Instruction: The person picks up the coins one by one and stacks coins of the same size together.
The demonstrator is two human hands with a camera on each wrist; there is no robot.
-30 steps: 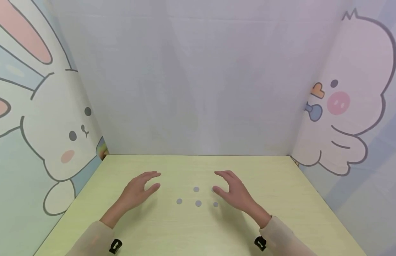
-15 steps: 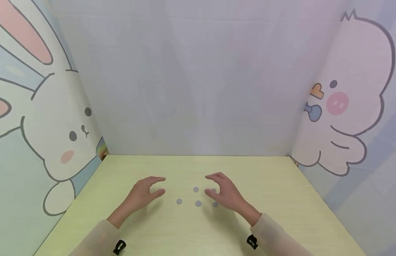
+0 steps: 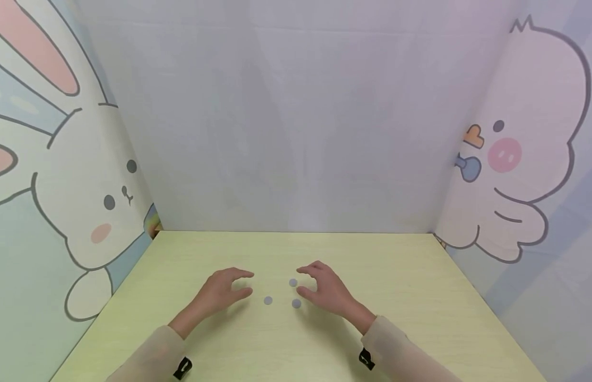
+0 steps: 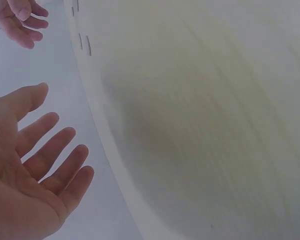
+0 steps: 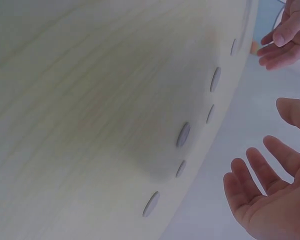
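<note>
Small flat grey discs lie on the pale wood-grain table [image 3: 276, 350]. In the head view I see a left disc [image 3: 268, 300], a far disc [image 3: 293, 283] and a near disc [image 3: 296, 303]. The right wrist view shows several, among them a large disc [image 5: 183, 134]. My left hand [image 3: 221, 289] hovers left of the discs, fingers gently bent, holding nothing. Over the right part of the group, my right hand [image 3: 328, 289] also holds nothing and covers some discs. Both palms face inward, thumbs apart from the fingers, and the hands stand off the table.
A plain pale cloth backdrop [image 3: 296, 122] hangs behind the table's far edge. To the left stands a panel with a printed rabbit [image 3: 85, 180], to the right one with a printed white duck-like figure [image 3: 534, 116]. Black clips [image 3: 183, 367] sit at both sleeves.
Both hands have moved inward toward each other and slightly nearer to me. My right hand now hides two discs on the right that showed earlier. The visible discs have stayed put.
</note>
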